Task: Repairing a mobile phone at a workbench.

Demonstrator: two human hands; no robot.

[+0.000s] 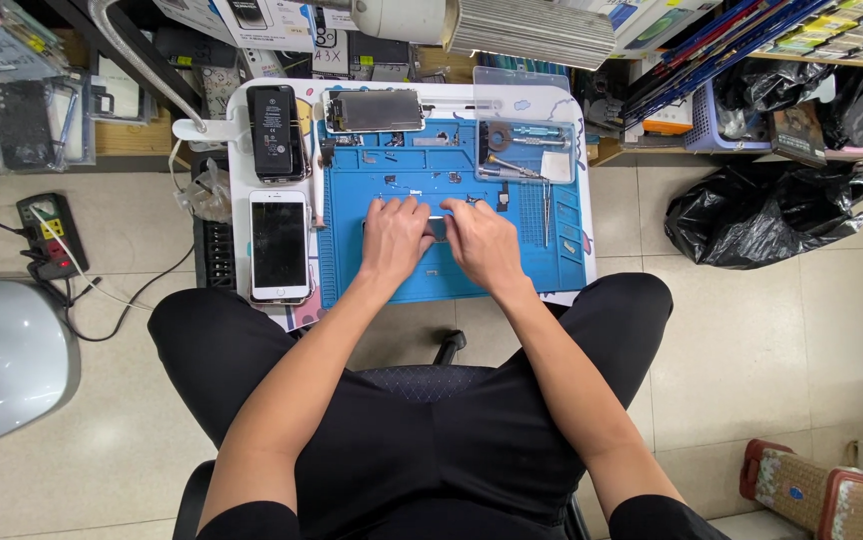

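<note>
Leftmost, on the tiled floor, lies a grey rounded casing [7,360], with a black power strip [52,232] just above it and its cables trailing towards the small white table [237,150]. On the table's left strip, an opened phone body with a black battery [275,132] lies at the far end; a white-framed smartphone [280,245] with a dark screen lies face up nearer the person, just beside the blue work mat [422,165].

On the mat's far edge rests a detached phone screen assembly [375,111]. Small screws and parts are scattered over the mat's middle; they are too small to identify.

Left hand [395,240]: palm down on the mat, fingers spread forward and resting on or against a small silver-grey part [439,228] at the mat's centre. Right hand [483,243]: likewise palm down, just beside the left, fingertips meeting the same part from the right. The part sits between the two hands and is mostly hidden by them; whether either hand pinches it or merely presses on it cannot be determined. Neither hand is clenched.

Right of the hands, a pair of tweezers [546,212] lies on the mat, apart from the right hand. At the mat's far right corner, a compartment holds screwdrivers [527,135] and small tools.

Off the table to the right, a full black rubbish bag [767,210] sits on the floor. At the lower right corner stands a woven red-edged basket [812,490].
</note>
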